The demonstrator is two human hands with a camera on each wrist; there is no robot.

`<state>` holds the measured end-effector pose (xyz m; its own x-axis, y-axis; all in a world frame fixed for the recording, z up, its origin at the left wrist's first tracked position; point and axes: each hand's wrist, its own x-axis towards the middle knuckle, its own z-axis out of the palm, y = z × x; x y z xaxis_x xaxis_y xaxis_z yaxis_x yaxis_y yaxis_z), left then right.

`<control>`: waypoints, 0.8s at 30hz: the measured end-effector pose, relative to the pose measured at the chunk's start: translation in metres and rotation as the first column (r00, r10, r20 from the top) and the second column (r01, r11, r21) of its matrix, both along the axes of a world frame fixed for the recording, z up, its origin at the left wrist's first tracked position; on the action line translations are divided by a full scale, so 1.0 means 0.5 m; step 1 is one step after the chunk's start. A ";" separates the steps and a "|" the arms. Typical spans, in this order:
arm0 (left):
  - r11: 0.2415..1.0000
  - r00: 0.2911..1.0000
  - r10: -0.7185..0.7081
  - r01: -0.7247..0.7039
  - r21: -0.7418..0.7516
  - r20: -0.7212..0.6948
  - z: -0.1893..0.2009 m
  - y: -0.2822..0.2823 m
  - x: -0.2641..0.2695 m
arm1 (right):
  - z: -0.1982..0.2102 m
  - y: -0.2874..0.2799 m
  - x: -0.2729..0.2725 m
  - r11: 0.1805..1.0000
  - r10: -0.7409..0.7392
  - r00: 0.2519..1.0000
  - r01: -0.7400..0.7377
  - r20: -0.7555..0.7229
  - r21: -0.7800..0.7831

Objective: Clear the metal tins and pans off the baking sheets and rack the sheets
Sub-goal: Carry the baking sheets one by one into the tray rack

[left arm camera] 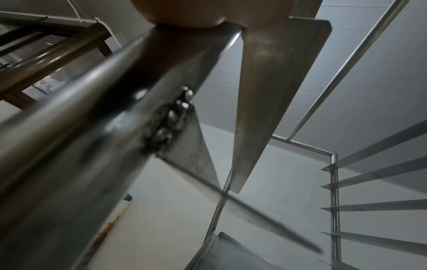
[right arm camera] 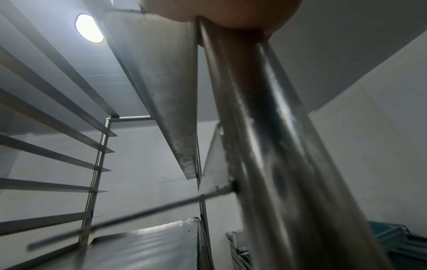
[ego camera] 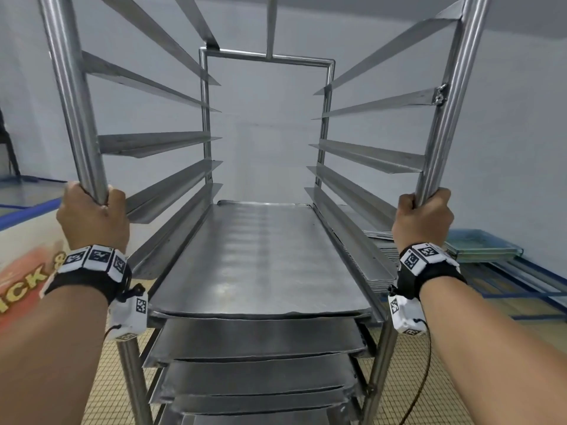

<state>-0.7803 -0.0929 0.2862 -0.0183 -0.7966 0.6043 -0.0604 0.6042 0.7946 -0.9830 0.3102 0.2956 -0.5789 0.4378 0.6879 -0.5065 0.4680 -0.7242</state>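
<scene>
A tall steel sheet rack (ego camera: 267,56) stands in front of me. My left hand (ego camera: 92,213) grips its near left post (ego camera: 73,96), and my right hand (ego camera: 423,216) grips the near right post (ego camera: 445,118). A bare baking sheet (ego camera: 260,259) lies on the runners at wrist height, with several more sheets (ego camera: 257,338) stacked on the levels below. The runners above it hold nothing. In the left wrist view the left post (left arm camera: 97,127) fills the frame under my palm (left arm camera: 184,12). The right post (right arm camera: 272,146) runs under my palm (right arm camera: 231,12) in the right wrist view. No tins or pans show.
A stack of metal sheets (ego camera: 380,240) and bluish trays (ego camera: 478,243) sit low at the right behind the rack. A counter with a printed front (ego camera: 27,265) stands at the left. The floor (ego camera: 399,378) has small tan tiles. A pale wall (ego camera: 264,142) lies beyond the rack.
</scene>
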 end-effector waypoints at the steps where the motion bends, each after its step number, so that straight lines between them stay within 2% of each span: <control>1: 1.000 1.000 0.004 -0.004 0.000 0.000 0.001 -0.004 -0.021 | 0.000 -0.007 -0.024 1.000 0.000 1.000 0.000 -0.006 0.004; 14: 1.000 1.000 0.024 -0.024 0.000 0.013 0.008 -0.131 -0.338 | -0.004 -0.140 -0.330 1.000 0.017 1.000 -0.017 -0.001 0.000; 24: 0.996 0.999 0.046 -0.045 -0.076 0.014 0.000 -0.227 -0.539 | -0.013 -0.229 -0.538 0.999 0.032 0.999 -0.032 -0.026 -0.003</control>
<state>-1.0497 -0.2066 0.2865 0.0067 -0.7486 0.6629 -0.1012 0.6590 0.7453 -1.2518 0.1958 0.2890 -0.5747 0.4218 0.7013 -0.5399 0.4486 -0.7122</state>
